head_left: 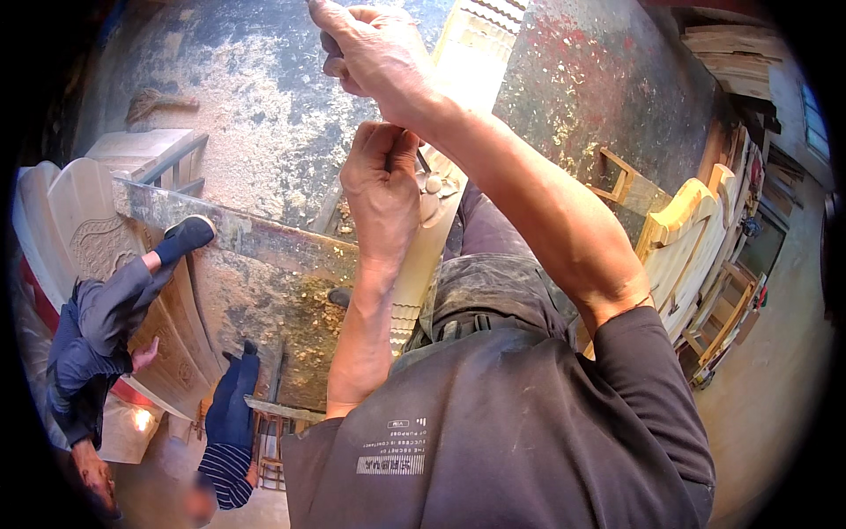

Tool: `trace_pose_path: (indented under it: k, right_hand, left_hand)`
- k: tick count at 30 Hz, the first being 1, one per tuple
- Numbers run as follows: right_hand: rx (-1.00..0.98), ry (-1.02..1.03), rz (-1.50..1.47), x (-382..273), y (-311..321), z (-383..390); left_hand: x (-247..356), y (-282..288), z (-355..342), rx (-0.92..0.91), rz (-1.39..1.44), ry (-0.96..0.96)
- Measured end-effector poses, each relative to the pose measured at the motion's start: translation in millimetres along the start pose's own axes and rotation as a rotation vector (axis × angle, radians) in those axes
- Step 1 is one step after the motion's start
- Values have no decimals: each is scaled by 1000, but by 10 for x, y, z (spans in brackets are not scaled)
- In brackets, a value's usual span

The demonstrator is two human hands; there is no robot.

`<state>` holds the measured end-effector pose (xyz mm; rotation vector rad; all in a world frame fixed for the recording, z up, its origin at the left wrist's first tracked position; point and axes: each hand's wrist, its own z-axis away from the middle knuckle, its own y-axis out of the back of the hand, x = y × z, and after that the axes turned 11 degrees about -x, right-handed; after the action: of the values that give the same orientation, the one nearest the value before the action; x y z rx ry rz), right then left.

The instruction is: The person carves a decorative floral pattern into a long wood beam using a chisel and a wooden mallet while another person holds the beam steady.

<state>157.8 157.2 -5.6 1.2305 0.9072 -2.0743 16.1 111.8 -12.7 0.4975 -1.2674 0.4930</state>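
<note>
My left hand point(383, 181) is closed in a fist over a pale wooden board. From beside its fingers a short dark metal shaft, seemingly a carving chisel point(423, 161), points at a carved flower point(434, 185) in the wood. Farther up, my right hand point(379, 53) is closed with its fingers curled and its thumb toward the top edge of the picture. What it grips, if anything, I cannot make out. Its forearm crosses over the long wooden board point(471, 66), which has ridged carving at its far and near ends.
Wood chips litter the dark bench top point(238, 79), where a brush-like bundle point(160, 104) lies at the far left. Carved panels point(97, 212) stand at the left near two people point(88, 353). Curved wooden furniture parts point(696, 234) stand on the right.
</note>
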Motion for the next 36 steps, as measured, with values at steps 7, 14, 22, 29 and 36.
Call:
trace_pose_path:
  k: [7, 14, 22, 29, 36]
  right_hand:
    - [-15, -1, -176, 111, 28, -41]
    - [-173, -41, -128, -50, 55, 83]
    - [-303, -46, -133, -316, 14, 176]
    - [-127, 15, 9, -179, -47, 171]
    - [-27, 208, -177, -405, -50, 59]
  left_hand:
    - [25, 8, -7, -13, -68, -21]
    - [56, 48, 13, -32, -21, 14]
    - [85, 63, 77, 2, 398, 58]
    - [-12, 38, 49, 32, 111, -3]
    - [61, 52, 62, 22, -21, -91]
